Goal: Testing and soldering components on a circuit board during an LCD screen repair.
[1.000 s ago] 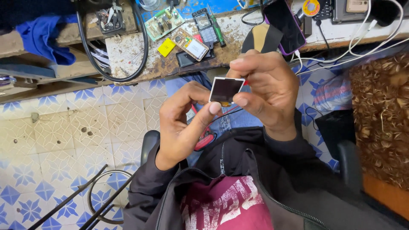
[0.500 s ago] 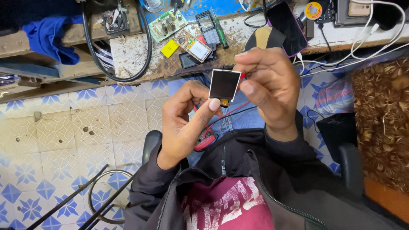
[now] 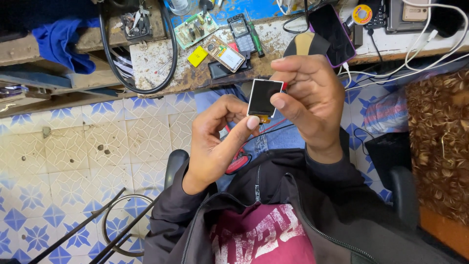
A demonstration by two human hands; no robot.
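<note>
Blue-and-white patterned tile floor (image 3: 73,151), worn wooden workbench (image 3: 161,63), black chair armrest (image 3: 403,188), even light

Phone repair shop: circuit boards (image 3: 195,28), workbench (image 3: 161,63)

Worn tabletop (image 3: 161,63) up top, cluttered. Green circuit board (image 3: 195,28) near its middle; yellow square piece (image 3: 197,56) just below it, small keypad phone (image 3: 243,33) to the board's right w/ a green-handled screwdriver (image 3: 255,33) beside. Blue cloth (image 3: 61,41) far left of the board, black cable loop (image 3: 137,49) between. Purple-edged smartphone (image 3: 333,34) and white cables (image 3: 430,44) well right. Blue-patterned tile floor (image 3: 73,161) below.
</note>
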